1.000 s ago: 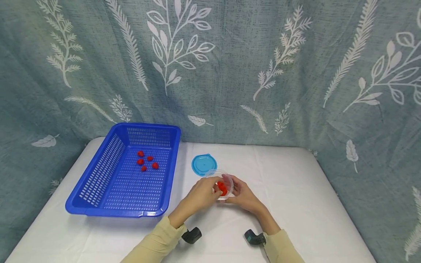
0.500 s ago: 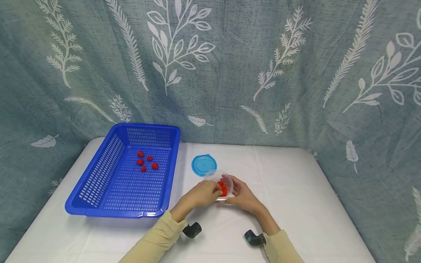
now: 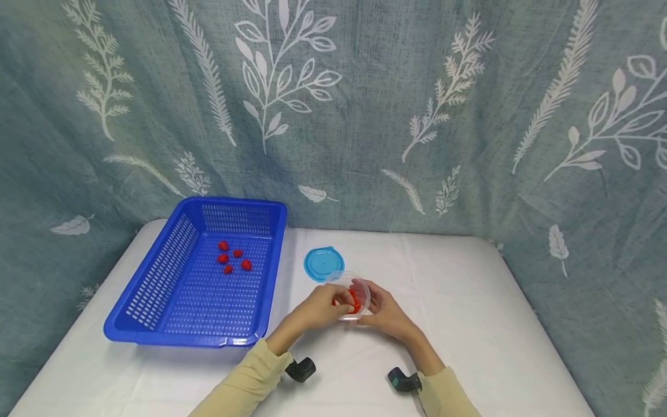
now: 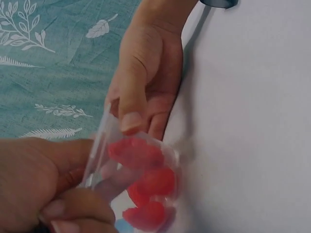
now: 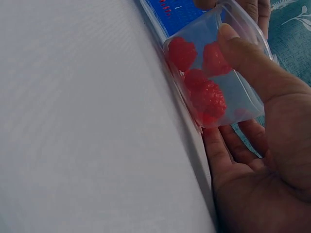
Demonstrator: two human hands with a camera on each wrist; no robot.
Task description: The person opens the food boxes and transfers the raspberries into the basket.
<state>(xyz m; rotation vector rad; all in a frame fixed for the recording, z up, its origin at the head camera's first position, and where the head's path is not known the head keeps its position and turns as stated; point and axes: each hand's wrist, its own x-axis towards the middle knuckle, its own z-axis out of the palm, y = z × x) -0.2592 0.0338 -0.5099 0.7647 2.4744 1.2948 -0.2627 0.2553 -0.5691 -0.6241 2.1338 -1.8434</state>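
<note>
In the head view my right hand [image 3: 387,313] holds a clear plastic tub [image 3: 359,279], thumb on one side and fingers on the other. Red raspberries [image 5: 208,99] show through its wall in the right wrist view, and the tub looks tilted. My left hand [image 3: 319,307] reaches over the rim with its fingers inside, among the raspberries. Through the wall in the left wrist view, a finger of the left hand [image 4: 29,184] appears close to the berries [image 4: 154,182]. Whether it pinches one is hidden.
A blue perforated basket [image 3: 276,272] stands at the left with several raspberries [image 3: 246,264] on its floor. Just behind the tub, a blue round lid [image 3: 323,263] lies on the white tablecloth [image 3: 469,324]. A patterned green curtain [image 3: 365,116] hangs along the back.
The left hand's fingers have shifted within the tub, and the berries inside show differently between them. My right hand keeps the tub in the same place. The basket's berries have not moved.
</note>
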